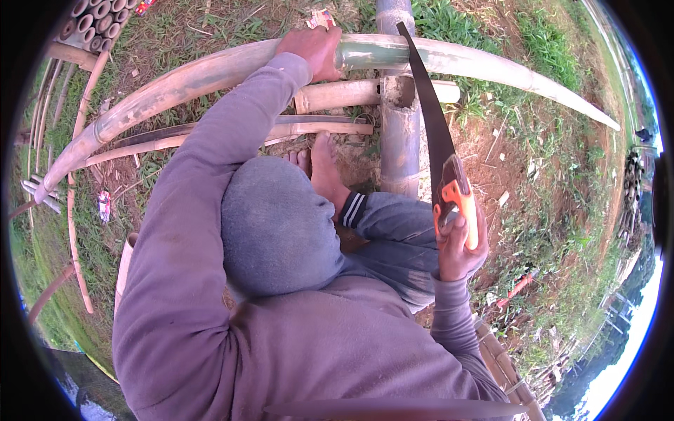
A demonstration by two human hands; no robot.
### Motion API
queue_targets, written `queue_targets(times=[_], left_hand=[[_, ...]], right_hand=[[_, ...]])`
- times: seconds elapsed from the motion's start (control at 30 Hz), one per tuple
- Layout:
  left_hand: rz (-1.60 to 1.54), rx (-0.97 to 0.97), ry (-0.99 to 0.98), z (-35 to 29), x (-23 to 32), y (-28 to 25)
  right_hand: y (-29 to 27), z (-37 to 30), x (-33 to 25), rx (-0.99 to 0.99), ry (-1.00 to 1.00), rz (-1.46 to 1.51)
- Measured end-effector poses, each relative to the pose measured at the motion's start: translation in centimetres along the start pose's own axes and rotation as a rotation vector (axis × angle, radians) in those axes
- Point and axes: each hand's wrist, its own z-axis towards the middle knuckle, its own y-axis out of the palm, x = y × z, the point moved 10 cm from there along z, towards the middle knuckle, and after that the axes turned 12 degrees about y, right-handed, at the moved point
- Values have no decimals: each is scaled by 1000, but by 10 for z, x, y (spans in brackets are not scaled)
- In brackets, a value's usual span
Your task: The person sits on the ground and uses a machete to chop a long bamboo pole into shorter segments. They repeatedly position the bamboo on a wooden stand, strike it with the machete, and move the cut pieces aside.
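A long bamboo pole (pixel 175 83) lies crosswise in front of me, bent into an arc by the lens. My left hand (pixel 314 50) is wrapped over it, just left of a greener stretch. In my right hand (pixel 463 247) is the orange handle of a hand saw (pixel 430 116), its dark blade pointing away from me. The blade's tip reaches the pole where it crosses a thick upright-looking bamboo post (pixel 399 151); whether the teeth touch the pole I cannot tell. A shorter bamboo piece (pixel 340 95) passes through the post's cut end.
Split bamboo strips (pixel 309 129) lie near my bare foot (pixel 326 168). Cut bamboo tubes (pixel 98 21) are stacked at the far left. A red-orange object (pixel 516 289) lies on the grass at right. Near my right elbow is a bamboo seat edge (pixel 502 361).
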Motion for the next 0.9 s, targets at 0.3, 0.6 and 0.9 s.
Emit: queue_targets(times=[0.3, 0.6, 0.9], left_hand=[[-6, -94, -25, 2, 0, -14], [-26, 19, 24, 7, 10, 2], [34, 77, 26, -7, 3, 5]], right_hand=[[48, 86, 24, 64, 72, -54], [47, 92, 14, 49, 81, -85], [-6, -3, 15, 6, 65, -23]])
